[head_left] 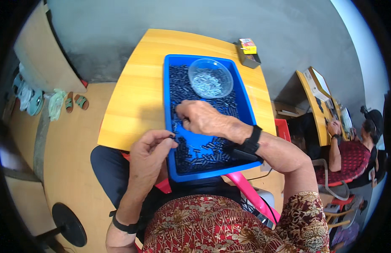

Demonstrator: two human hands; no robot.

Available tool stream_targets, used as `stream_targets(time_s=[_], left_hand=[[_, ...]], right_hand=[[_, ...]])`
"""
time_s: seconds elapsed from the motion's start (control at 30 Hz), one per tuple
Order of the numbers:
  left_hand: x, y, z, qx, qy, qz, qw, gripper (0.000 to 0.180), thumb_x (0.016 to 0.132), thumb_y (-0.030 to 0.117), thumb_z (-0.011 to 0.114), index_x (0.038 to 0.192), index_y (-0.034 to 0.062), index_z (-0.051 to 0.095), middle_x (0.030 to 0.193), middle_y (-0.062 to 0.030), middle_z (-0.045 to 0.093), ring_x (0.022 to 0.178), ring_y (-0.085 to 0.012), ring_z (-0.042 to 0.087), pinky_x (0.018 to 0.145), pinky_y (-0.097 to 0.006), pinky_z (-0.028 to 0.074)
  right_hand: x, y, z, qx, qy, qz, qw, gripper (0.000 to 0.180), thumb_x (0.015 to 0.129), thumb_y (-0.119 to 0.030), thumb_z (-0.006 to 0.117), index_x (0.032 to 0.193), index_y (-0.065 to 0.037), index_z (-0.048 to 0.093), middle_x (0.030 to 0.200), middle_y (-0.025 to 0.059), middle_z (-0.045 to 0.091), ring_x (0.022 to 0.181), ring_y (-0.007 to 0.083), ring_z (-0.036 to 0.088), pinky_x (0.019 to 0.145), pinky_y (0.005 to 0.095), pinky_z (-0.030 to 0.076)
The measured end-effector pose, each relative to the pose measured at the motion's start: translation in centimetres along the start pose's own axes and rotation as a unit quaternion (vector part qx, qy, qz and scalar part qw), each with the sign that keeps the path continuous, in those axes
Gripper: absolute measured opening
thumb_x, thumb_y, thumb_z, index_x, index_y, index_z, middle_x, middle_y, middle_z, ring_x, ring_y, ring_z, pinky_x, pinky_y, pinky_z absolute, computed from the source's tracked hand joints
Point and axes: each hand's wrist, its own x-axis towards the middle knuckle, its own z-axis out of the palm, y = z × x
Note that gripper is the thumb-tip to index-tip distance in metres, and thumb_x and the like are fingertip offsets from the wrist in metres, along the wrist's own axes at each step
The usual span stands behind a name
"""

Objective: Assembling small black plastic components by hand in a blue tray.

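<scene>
Seen from above: a yellow wooden counter (136,97) bearing a blue plastic tray (168,126), set lengthwise and overhanging the near edge toward the lap. Scattered across the tray floor, many small dark cylindrical parts (199,152), thickest at the far end and the near end. At the far end of the tray, resting on the parts, a clear round bowl (210,78) holding a heap of tiny silvery pieces.

Left hand (151,154) held just outside the near left rim of the tray, thumb and forefinger pinched on one small dark part (172,136). Right hand (202,118) lying palm down over the middle of the tray, fingers curled toward the left wall and touching the loose parts; whether anything is pinched there, cannot tell. Black bands on both wrists.

Beyond the tray, a small box (248,52) at the far right corner of the counter. Off to the right, another person seated at a separate desk.

Likely risks, judged from this layout: pinched part held outside the rim, so a slip would drop it to lap or floor; overhanging tray liable to tip if pressed hard at the near end; bowl perched on loose parts, easily nudged by a sweeping right hand, spilling silvery pieces among the dark ones.
</scene>
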Motion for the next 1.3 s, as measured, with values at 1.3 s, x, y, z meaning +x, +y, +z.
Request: stream_targets(time_s=[1.3], left_hand=[[-1.7, 0.4, 0.8, -0.054, -0.061, 0.042, 0.996, 0.017, 0.091, 0.008, 0.065, 0.104, -0.0023, 0.064, 0.089, -0.0032, 0.067, 0.083, -0.0059, 0.060, 0.073, -0.021, 0.048]], right_hand=[[-4.6, -8.3, -6.0, 0.427, 0.012, 0.082, 0.900, 0.004, 0.089, -0.001, 0.065, 0.092, -0.003, 0.066, 0.082, -0.0019, 0.062, 0.074, 0.0035, 0.056, 0.063, 0.0209, 0.045]])
